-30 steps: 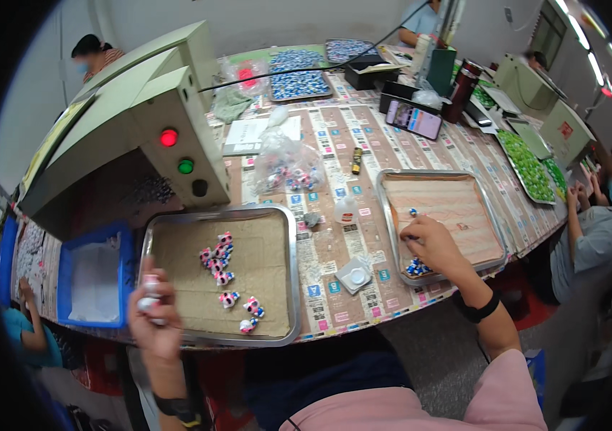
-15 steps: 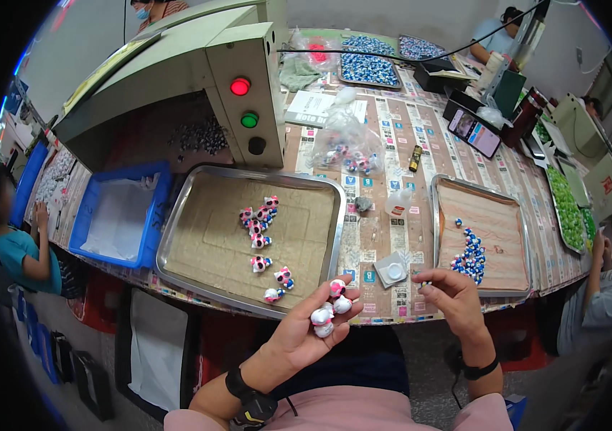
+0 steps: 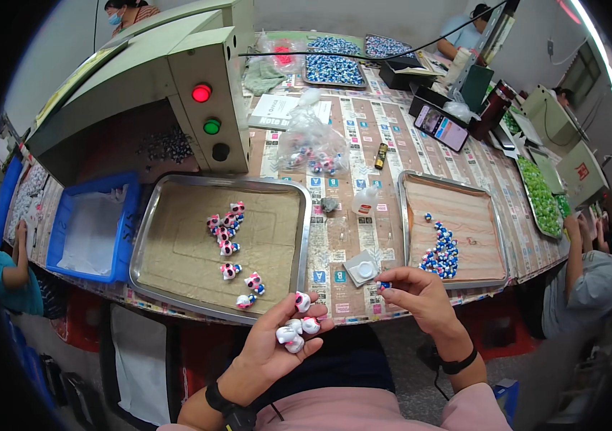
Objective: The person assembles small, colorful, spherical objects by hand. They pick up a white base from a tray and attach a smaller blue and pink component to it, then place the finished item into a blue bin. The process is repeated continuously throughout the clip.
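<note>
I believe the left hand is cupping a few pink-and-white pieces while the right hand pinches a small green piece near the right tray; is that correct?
Not quite: in the head view the piece pinched by the right hand is blue, not green. The rest holds: the left hand cups pink-and-white pieces, and the right hand is near the right tray.

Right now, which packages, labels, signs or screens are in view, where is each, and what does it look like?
Clear plastic bag: table centre, crumpled, holding small coloured pieces.
Phone screen: far right of the table, flat rectangle, lit with colourful icons.
White paper sheet: behind the bag, rectangular, dark print.
Table covering: beige, strips of small blue and red squares.
Red sign: on the grey machine at right, small square.
</note>
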The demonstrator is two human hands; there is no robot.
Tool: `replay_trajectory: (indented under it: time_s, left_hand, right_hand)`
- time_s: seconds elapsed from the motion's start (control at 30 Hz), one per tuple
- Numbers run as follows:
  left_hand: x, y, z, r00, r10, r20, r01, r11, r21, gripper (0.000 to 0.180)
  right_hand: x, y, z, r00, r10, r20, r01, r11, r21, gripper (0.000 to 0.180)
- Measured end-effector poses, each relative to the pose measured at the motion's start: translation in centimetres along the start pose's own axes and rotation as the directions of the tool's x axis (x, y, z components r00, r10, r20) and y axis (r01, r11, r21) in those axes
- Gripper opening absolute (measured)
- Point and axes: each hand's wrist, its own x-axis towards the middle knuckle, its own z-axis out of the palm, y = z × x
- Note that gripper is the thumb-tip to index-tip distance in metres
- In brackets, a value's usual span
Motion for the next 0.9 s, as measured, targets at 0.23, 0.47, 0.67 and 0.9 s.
replay_trajectory:
  time_s: [0.23, 0.47, 0.67, 0.9]
  left_hand:
    - [-0.5, -0.3, -0.3, 0.999, 0.015, -0.030, -0.016, 1.000, -0.014, 0.038]
    - [-0.4, -1.0, -1.5, 0.991, 0.052, 0.124, -0.066, 0.991, 0.117, 0.034]
    - [-0.6, -1.4, -0.5, 0.994, 0.035, 0.104, -0.053, 0.984, 0.173, 0.032]
    - [-0.2, -1.7, -0.2, 0.988, 0.065, 0.139, -0.089, 0.981, 0.174, 0.029]
  right_hand:
    - [0.8, 0.2, 0.6, 0.974, -0.193, -0.115, 0.157, 0.951, -0.268, 0.021]
    - [2.4, -0.8, 1.7, 0.909, -0.417, 0.008, 0.292, 0.624, -0.725, 0.020]
    - [3.7, -0.4, 2.3, 0.893, -0.444, 0.072, 0.306, 0.483, -0.820, 0.011]
    - [4.2, -0.1, 1.9, 0.848, -0.496, 0.187, 0.363, 0.287, -0.887, 0.014]
